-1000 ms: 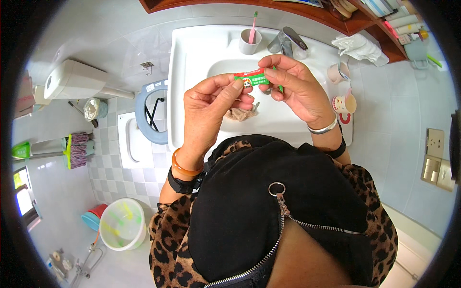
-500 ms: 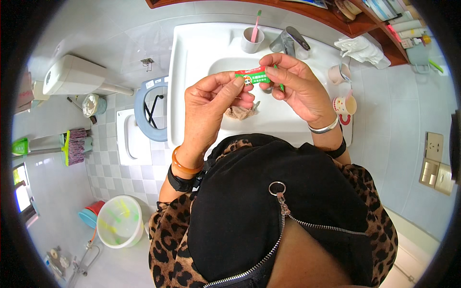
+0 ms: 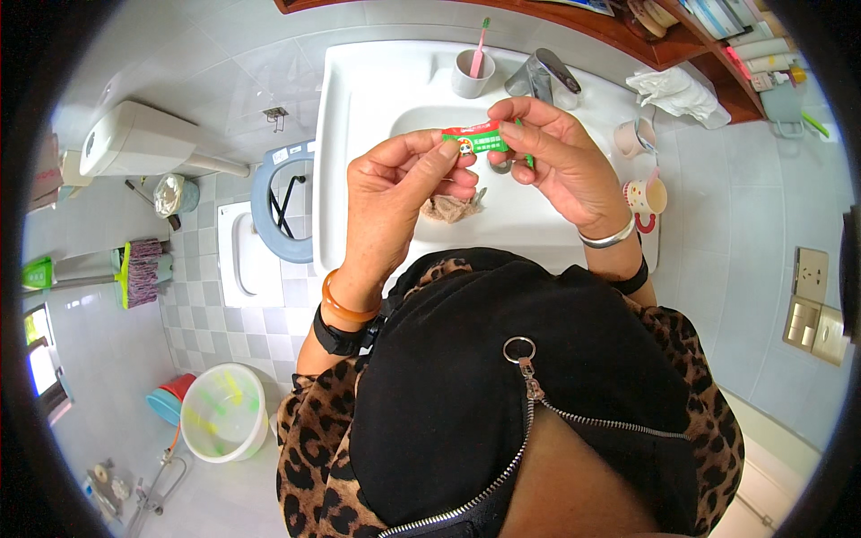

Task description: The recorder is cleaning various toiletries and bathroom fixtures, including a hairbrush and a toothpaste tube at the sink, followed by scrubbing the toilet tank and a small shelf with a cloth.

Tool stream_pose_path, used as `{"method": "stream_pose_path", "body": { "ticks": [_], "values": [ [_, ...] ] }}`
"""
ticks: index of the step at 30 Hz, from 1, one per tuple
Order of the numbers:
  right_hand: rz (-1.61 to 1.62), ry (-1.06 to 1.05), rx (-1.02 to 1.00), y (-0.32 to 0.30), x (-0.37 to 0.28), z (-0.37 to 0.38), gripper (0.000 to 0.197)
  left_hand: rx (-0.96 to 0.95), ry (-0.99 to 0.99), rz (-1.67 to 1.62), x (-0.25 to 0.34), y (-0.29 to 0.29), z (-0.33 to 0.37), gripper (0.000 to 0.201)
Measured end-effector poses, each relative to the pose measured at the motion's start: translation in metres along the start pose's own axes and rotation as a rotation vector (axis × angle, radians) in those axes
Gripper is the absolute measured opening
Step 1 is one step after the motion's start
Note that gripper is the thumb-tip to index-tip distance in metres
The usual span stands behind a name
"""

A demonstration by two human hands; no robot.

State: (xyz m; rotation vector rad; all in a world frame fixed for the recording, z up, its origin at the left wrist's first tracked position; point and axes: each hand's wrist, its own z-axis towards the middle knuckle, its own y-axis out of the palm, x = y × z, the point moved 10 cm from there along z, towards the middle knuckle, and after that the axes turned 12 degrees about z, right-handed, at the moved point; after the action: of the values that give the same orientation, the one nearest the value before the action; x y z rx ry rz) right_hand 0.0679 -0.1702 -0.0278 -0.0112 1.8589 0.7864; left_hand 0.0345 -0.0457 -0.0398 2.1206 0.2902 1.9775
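Above the white sink basin, a small red and green packet with a cartoon animal printed on it is stretched between my fingertips. My left hand pinches its left end between thumb and index finger, the other fingers curled below. At the right end, my right hand grips it the same way, and a bit of green shows between those fingers. A brown cloth lies in the basin under the packet, partly hidden by my left hand.
Behind the basin stand a grey cup with a pink toothbrush and a metal faucet. Along the right are white cloth, a pinkish cup and a patterned mug. A wooden shelf overhangs the far right.
The packet is slightly more bent and tilted, its right end raised a little. My right hand has shifted slightly to the right; both hands keep their hold.
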Motion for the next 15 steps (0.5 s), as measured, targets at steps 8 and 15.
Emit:
{"method": "stream_pose_path", "body": {
  "ticks": [8,15],
  "values": [
    [0.010,0.007,-0.006,0.0021,-0.0003,-0.0004,0.025,0.017,-0.010,0.003,-0.0004,-0.0017,0.0000,0.017],
    [0.018,0.013,-0.002,0.0021,0.0007,0.0010,0.024,0.005,0.005,-0.008,-0.0009,-0.0027,0.0014,0.020]
  ]
}}
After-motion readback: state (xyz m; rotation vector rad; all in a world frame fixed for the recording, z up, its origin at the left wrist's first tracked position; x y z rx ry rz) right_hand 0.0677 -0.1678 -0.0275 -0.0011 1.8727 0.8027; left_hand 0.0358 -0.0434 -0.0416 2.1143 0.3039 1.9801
